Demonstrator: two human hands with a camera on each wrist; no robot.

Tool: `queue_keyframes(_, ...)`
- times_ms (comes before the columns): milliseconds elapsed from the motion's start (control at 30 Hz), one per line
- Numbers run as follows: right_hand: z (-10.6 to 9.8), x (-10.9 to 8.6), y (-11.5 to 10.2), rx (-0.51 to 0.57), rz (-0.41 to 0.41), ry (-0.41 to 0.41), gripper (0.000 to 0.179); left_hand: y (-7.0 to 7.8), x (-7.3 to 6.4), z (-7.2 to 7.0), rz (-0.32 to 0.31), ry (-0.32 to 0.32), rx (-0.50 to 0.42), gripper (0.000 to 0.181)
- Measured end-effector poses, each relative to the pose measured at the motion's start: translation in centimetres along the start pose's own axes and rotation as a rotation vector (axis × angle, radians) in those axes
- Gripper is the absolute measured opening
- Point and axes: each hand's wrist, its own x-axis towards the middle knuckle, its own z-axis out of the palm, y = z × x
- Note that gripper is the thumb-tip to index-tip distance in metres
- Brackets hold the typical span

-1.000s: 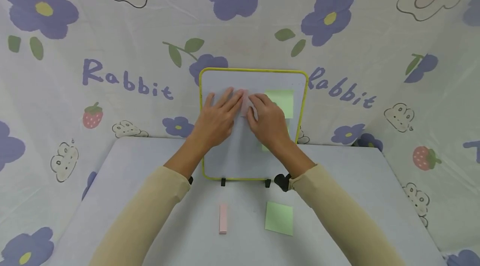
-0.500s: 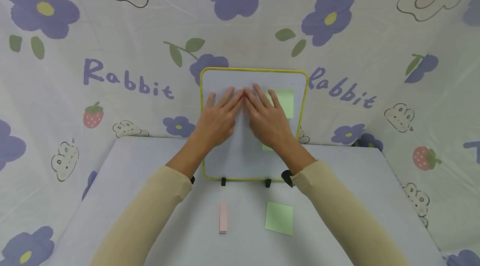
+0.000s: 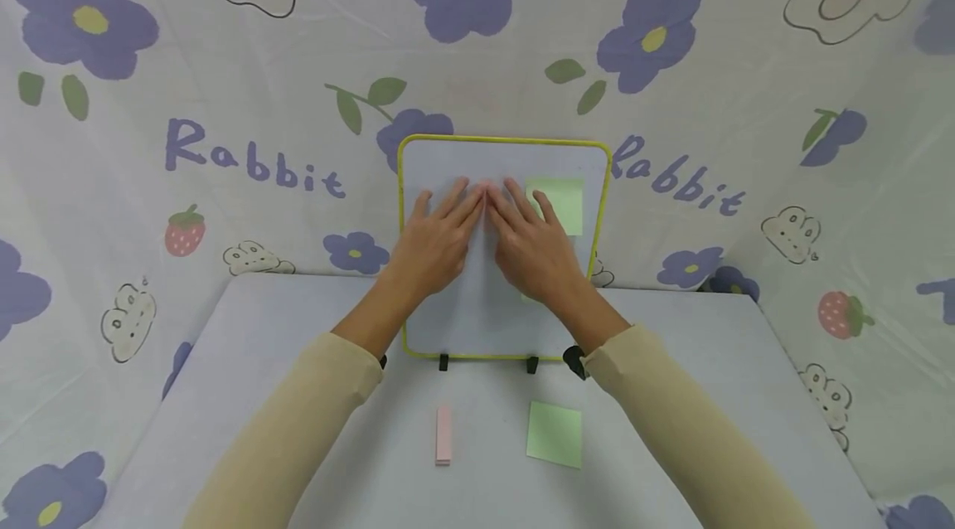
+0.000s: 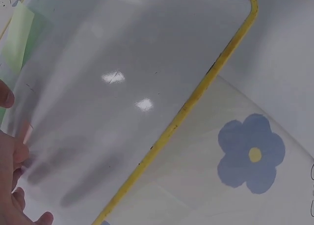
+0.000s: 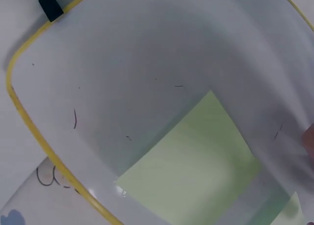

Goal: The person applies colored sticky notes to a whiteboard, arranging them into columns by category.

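A small pink sticky note (image 4: 24, 131) lies on the yellow-framed whiteboard (image 3: 462, 322), mostly hidden under fingertips. My left hand (image 3: 433, 243) presses on its left side with fingers straight and spread. On its other side my right hand (image 3: 534, 251) presses too, index finger extended, the fingertips of both hands nearly meeting. A green sticky note (image 3: 564, 206) is stuck at the board's upper right, partly behind the right fingers. Below it, another green sticky note (image 5: 196, 161) shows in the right wrist view; the right hand largely covers it in the head view.
On the white table (image 3: 671, 363), in front of the board, lie a narrow pink sticky pad (image 3: 443, 436) and a square green sticky pad (image 3: 555, 435). Black feet (image 3: 532, 364) hold the board's lower edge. A flower-printed cloth (image 3: 283, 81) hangs behind.
My right hand's fingers, bent at the pink note a second ago, have straightened and spread over it. The left hand stays almost in place.
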Motion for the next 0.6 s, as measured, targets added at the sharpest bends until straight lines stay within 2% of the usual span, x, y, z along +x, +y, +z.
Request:
queue_keyframes(367,0.39,-0.49,-0.28,-0.005,-0.005,0.004,0.057,0.11,-0.37,0.54,0.024,0.067,0.014,0.054)
queue_keyframes(600,0.32,-0.49,-0.29,0.003,-0.012,0.004,0.057,0.02,-0.45,0.47,0.029,0.05,0.033,0.056)
